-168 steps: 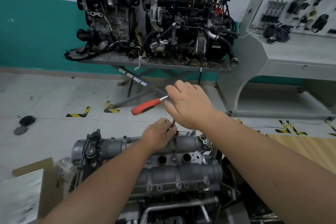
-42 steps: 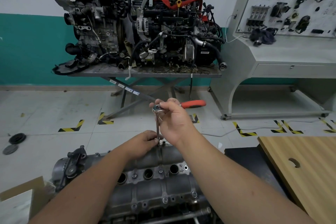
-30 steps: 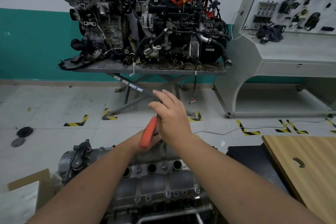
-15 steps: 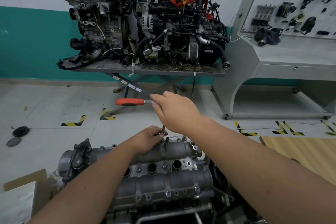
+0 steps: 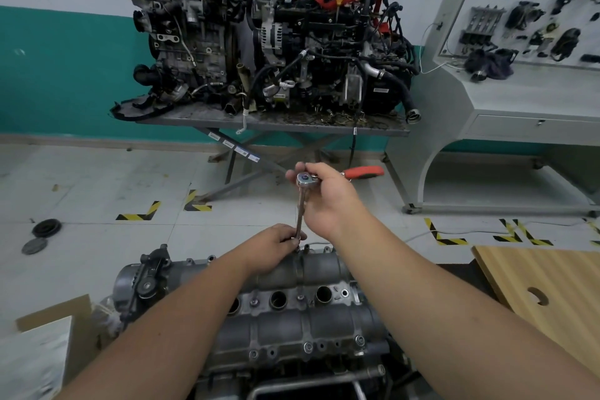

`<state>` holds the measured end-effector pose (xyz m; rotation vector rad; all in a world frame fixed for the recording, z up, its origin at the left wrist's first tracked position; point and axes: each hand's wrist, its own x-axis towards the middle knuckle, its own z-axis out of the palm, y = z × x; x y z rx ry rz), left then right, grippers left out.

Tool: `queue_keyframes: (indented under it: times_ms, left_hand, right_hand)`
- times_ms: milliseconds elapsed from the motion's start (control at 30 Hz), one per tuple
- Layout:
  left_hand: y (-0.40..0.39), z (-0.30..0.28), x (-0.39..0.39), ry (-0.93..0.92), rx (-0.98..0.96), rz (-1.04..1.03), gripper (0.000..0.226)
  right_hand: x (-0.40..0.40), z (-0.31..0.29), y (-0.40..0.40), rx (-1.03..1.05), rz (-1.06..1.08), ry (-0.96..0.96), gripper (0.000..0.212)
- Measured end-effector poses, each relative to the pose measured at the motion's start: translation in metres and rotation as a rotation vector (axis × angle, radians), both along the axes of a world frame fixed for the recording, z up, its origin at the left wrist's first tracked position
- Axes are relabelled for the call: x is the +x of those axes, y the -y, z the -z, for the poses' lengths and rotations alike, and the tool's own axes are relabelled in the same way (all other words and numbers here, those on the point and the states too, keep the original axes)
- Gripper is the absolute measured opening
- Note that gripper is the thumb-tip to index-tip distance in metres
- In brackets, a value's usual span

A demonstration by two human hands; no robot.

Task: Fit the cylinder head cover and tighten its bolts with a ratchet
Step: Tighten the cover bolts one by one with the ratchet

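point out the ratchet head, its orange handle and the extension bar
ratchet head [image 5: 304,178], head view, round chrome top
orange handle [image 5: 365,171], head view, middle of grip
extension bar [image 5: 301,216], head view, mid shaft

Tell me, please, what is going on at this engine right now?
A person is tightening a bolt on the far edge of the cylinder head cover. The right hand grips the ratchet by its head, red handle pointing right. The left hand steadies the extension bar down at the cover.
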<state>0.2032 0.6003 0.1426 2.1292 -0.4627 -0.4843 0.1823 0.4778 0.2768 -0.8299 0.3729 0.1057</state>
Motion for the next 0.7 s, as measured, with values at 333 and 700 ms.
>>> queue_keyframes:
  times_ms: [333,700]
  left_hand:
    - [0.003,-0.009,-0.007,0.048,-0.033,0.001,0.034]
    - [0.003,-0.002,-0.001,0.016,0.046,-0.023,0.017]
  right_hand:
    - [-0.006,0.04,0.013,-1.862,0.19,1.114,0.033]
    - [-0.015,0.004,0.019,-2.237,-0.278,0.835,0.048]
